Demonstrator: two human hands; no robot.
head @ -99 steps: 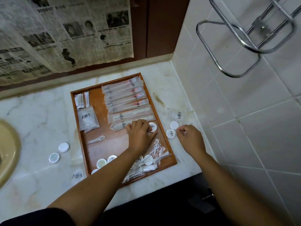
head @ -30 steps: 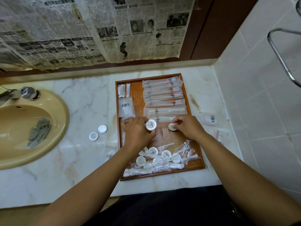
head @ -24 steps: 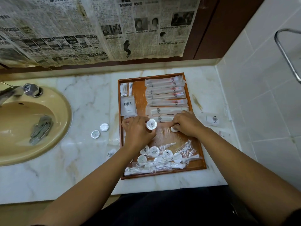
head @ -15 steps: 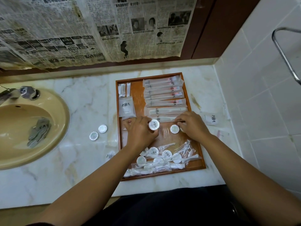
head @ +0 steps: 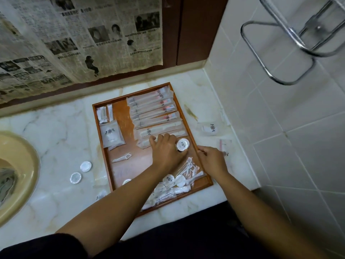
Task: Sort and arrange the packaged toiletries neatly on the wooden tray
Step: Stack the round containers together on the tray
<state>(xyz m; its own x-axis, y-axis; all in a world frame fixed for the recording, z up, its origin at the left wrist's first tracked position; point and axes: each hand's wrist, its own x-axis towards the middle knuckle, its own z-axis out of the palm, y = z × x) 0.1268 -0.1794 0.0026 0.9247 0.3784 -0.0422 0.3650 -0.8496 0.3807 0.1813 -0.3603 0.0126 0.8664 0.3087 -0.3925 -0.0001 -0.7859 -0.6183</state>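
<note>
The left hand point(head: 165, 152) lies inside the wooden tray point(head: 101, 135), fingers curled down, and it holds a small stack of round white discs point(head: 182, 144) between thumb and fingers; the top disc shows a dark printed logo. The stack stands near the right rim of the tray. Just behind this hand, long flat sachets point(head: 155, 111) are laid in a row, one after another, up to the far rim. Left of the hand are a square white sachet point(head: 111, 134) and, further back in the far left corner, thin packets point(head: 104, 114). A small clear packet point(head: 122, 157) lies alone on the tray floor, left of the hand.

The right hand point(head: 212, 160) rests on the right rim of the tray, just beside the left hand. Its fingertips are bent over the rim, but I cannot tell if they pinch something. Near this hand, toward the person, a loose heap of clear wrapped items and white discs point(head: 177, 182) fills the near right corner of the tray.

On the marble counter point(head: 56, 128), right of the right hand, lie two more sachets point(head: 210, 128). Two round discs point(head: 81, 171) lie on the counter well left of the tray, next to the sink point(head: 28, 161).
</note>
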